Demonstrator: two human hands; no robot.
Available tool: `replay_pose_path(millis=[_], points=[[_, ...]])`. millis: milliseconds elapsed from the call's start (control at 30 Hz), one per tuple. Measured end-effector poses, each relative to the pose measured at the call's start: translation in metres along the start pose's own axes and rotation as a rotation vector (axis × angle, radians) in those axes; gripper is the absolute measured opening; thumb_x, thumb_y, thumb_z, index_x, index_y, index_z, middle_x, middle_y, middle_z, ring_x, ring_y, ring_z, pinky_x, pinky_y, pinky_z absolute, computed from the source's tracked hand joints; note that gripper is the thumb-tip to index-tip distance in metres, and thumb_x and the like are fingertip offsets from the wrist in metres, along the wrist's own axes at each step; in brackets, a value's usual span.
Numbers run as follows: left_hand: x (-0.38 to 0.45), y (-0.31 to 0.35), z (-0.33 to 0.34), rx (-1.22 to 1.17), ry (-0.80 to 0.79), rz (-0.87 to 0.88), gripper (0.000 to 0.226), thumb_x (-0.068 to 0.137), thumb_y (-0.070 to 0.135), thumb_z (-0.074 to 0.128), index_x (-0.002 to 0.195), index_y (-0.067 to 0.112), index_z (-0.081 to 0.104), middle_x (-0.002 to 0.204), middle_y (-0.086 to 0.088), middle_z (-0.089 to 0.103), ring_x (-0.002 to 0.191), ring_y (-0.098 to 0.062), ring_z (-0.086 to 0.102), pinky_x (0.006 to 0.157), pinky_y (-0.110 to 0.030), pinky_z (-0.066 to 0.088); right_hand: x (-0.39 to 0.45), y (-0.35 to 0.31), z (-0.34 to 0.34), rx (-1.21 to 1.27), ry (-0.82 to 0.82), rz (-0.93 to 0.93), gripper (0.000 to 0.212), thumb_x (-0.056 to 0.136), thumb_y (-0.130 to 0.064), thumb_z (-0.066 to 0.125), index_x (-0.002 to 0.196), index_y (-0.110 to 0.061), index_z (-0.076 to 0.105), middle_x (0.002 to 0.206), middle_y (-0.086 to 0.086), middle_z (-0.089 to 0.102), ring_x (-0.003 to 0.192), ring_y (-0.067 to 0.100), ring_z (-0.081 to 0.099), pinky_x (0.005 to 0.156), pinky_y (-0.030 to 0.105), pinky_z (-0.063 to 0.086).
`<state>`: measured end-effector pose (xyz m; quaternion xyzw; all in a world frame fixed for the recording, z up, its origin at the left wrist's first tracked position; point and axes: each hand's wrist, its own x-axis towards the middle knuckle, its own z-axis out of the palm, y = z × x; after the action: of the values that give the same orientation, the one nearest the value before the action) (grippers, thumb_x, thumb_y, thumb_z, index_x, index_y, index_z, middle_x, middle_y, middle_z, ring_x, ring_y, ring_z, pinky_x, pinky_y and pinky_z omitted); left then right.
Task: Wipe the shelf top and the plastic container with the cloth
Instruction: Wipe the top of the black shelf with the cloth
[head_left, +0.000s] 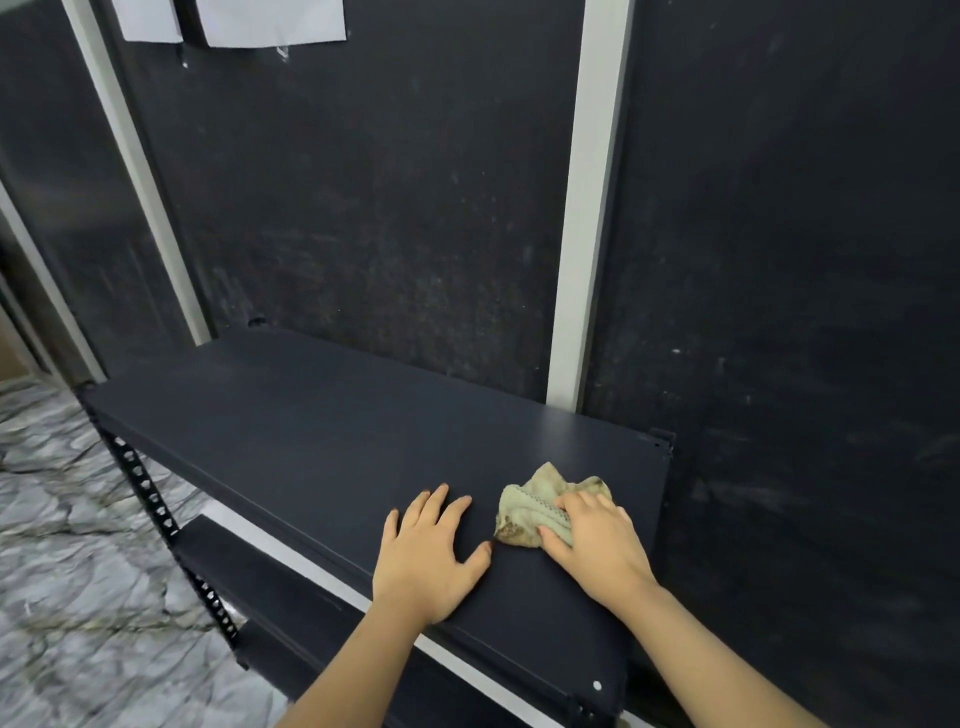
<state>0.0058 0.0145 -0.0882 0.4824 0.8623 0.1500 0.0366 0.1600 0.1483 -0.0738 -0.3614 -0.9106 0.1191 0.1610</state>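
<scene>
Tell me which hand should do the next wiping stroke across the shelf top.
Right. The right hand already presses the cloth onto the shelf top. The left hand lies flat and empty beside it, better suited for bracing.

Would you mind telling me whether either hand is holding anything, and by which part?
The right hand presses the crumpled cloth onto the shelf top, fingers covering the cloth's right portion. The left hand lies flat on the shelf, holding nothing.
</scene>
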Motion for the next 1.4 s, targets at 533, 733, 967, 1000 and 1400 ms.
replay_pose_path(millis=[533, 733, 967, 1000, 1400], points=[[0.002, 0.001, 0.0, 0.014, 0.004, 0.016, 0.066, 0.086, 0.063, 0.027, 0.145, 0.036, 0.02, 0.16, 0.006, 0.013, 0.147, -0.016, 0.006, 0.119, -0.044, 0.004, -0.015, -0.005, -0.012, 0.087, 0.022, 0.089, 0.035, 0.086, -0.041, 0.049, 0.113, -0.019, 0.052, 0.112, -0.004, 0.054, 0.111, 0.018, 0.047, 0.089, 0.033, 0.038], [0.006, 0.006, 0.0, 0.028, -0.022, 0.016, 0.064, 0.088, 0.061, 0.027, 0.146, 0.035, 0.018, 0.16, 0.004, 0.012, 0.147, -0.018, 0.005, 0.118, -0.047, 0.004, -0.03, 0.011, -0.031, 0.171, 0.077, 0.165, 0.033, 0.084, -0.038, 0.053, 0.11, -0.018, 0.056, 0.103, -0.001, 0.055, 0.091, 0.019, 0.057, 0.076, 0.032, 0.047], [0.007, 0.02, -0.007, -0.022, -0.119, -0.005, 0.064, 0.087, 0.059, 0.036, 0.145, 0.035, 0.023, 0.16, 0.005, 0.012, 0.147, -0.024, 0.003, 0.117, -0.051, 0.005, -0.051, 0.048, -0.054, 0.317, 0.152, 0.283, 0.022, 0.082, -0.033, 0.057, 0.101, -0.022, 0.059, 0.092, -0.008, 0.052, 0.082, 0.013, 0.056, 0.072, 0.032, 0.049], [0.008, 0.028, -0.009, -0.037, -0.151, 0.013, 0.064, 0.087, 0.058, 0.039, 0.144, 0.034, 0.025, 0.16, 0.005, 0.013, 0.147, -0.024, 0.003, 0.117, -0.051, 0.006, -0.056, 0.056, -0.058, 0.323, 0.157, 0.3, 0.021, 0.082, -0.033, 0.057, 0.099, -0.022, 0.059, 0.091, -0.008, 0.052, 0.081, 0.012, 0.056, 0.072, 0.032, 0.05], [-0.002, 0.18, 0.012, -0.07, -0.35, 0.348, 0.064, 0.083, 0.051, 0.051, 0.14, 0.029, 0.035, 0.157, 0.001, 0.023, 0.145, -0.025, 0.014, 0.116, -0.042, 0.021, -0.132, 0.155, -0.087, 0.133, 0.046, 0.537, 0.017, 0.079, -0.037, 0.057, 0.091, -0.025, 0.058, 0.09, -0.007, 0.05, 0.073, 0.012, 0.055, 0.058, 0.026, 0.039]])
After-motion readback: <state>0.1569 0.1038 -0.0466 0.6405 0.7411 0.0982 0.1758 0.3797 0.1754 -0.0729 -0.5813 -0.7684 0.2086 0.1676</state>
